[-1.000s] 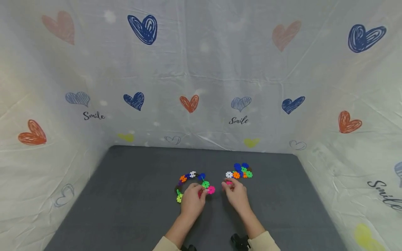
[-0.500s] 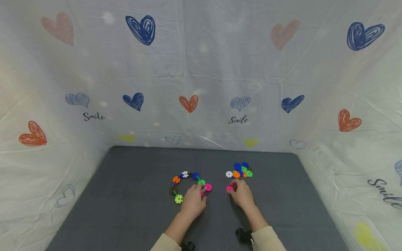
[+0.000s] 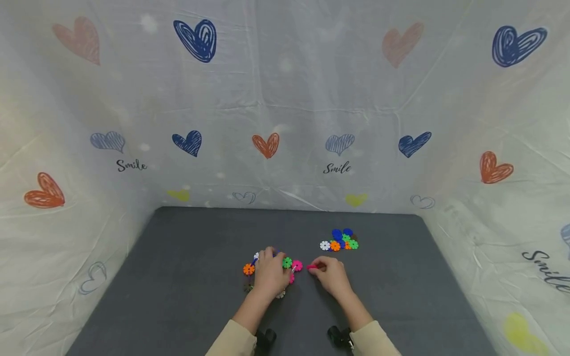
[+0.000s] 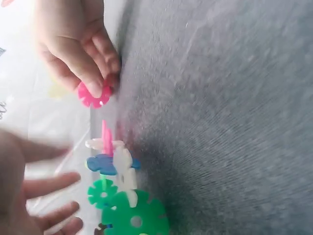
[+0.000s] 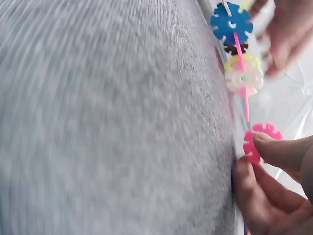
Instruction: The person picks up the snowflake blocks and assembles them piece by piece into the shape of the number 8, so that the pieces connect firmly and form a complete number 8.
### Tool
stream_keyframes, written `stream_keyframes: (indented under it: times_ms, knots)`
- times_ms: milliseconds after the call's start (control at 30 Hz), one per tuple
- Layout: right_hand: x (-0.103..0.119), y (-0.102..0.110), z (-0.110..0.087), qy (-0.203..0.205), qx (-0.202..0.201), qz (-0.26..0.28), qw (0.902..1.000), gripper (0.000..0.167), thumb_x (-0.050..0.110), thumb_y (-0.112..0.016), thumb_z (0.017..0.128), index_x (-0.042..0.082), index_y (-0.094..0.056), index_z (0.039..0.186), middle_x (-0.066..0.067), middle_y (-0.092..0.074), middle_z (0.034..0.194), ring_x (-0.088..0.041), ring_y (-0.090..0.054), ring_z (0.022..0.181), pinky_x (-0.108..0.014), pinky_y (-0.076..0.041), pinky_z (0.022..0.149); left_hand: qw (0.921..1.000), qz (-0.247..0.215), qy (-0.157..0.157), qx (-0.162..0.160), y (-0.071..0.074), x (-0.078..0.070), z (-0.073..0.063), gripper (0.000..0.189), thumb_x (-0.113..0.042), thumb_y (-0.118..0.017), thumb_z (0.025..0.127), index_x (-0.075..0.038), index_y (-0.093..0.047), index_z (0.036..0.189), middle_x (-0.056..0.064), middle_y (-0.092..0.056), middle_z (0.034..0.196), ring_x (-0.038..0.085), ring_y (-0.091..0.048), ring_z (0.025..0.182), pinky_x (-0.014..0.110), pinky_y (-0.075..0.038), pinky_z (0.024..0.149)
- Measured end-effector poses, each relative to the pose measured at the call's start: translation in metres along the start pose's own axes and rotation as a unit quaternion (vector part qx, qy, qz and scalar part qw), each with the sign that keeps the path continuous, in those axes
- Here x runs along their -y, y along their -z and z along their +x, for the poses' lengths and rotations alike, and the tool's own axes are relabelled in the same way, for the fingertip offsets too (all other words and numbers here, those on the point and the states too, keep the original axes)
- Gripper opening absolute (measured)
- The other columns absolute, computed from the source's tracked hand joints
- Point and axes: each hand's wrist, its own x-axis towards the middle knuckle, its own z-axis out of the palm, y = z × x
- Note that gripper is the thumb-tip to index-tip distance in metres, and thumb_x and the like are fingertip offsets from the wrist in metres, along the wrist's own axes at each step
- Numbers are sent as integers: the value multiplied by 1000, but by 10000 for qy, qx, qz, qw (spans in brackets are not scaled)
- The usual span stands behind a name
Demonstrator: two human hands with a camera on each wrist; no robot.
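Flower-shaped plastic linking discs in several colours form a curved chain, with an orange disc on its left side and a pink disc at its right end. My left hand lies over the chain in the head view and hides its middle. Its fingers look spread and relaxed beside the chain in the left wrist view. Just right of the chain, my right hand pinches a loose pink notched disc between thumb and fingers. A small gap separates this disc from the chain's pink end.
Behind my right hand lies a small pile of loose discs, among them a white disc and a green disc. Cloth printed with hearts hangs behind and on both sides of the dark grey tabletop.
My left hand has shifted over the chain's middle, and the chain has turned and bunched beneath it. My right hand has brought its pink disc leftward, now edge-on in the head view.
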Motion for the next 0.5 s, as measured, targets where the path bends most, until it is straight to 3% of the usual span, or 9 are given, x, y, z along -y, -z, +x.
stream_keyframes:
  times_ms: [100, 200, 367, 500]
  knots:
    - [1, -2, 0, 98, -33, -149, 9998, 5, 19, -81, 86, 14, -79, 88, 3, -75, 83, -7, -62, 68, -29, -53, 64, 9974, 480, -277, 461, -9, 0, 7, 59, -38, -83, 82, -9, -66, 131, 18, -44, 148, 41, -35, 138, 65, -29, 111]
    - [3, -2, 0, 75, -52, -158, 9998, 6, 19, -80, 87, 14, -81, 89, 1, -76, 85, -9, -63, 70, -31, -54, 66, 9942, 705, -406, 706, -17, 0, 11, 64, -41, -84, 80, -10, -64, 133, 19, -41, 152, 42, -29, 142, 69, -22, 113]
    - [8, -1, 0, 34, -146, -204, 9997, 5, 17, -81, 86, 13, -80, 88, 1, -75, 83, -10, -65, 69, -32, -55, 66, 9971, 485, -421, 400, -25, 2, 14, 48, -34, -87, 78, -14, -72, 118, 17, -50, 144, 42, -34, 139, 69, -23, 110]
    - [8, 0, -1, 157, -131, -273, 9994, 5, 17, -82, 85, 12, -80, 87, 2, -76, 82, -10, -66, 70, -32, -56, 66, 9979, 226, -613, 11, -28, 5, 12, 33, -30, -88, 77, -16, -77, 105, 13, -57, 131, 37, -40, 130, 65, -28, 105]
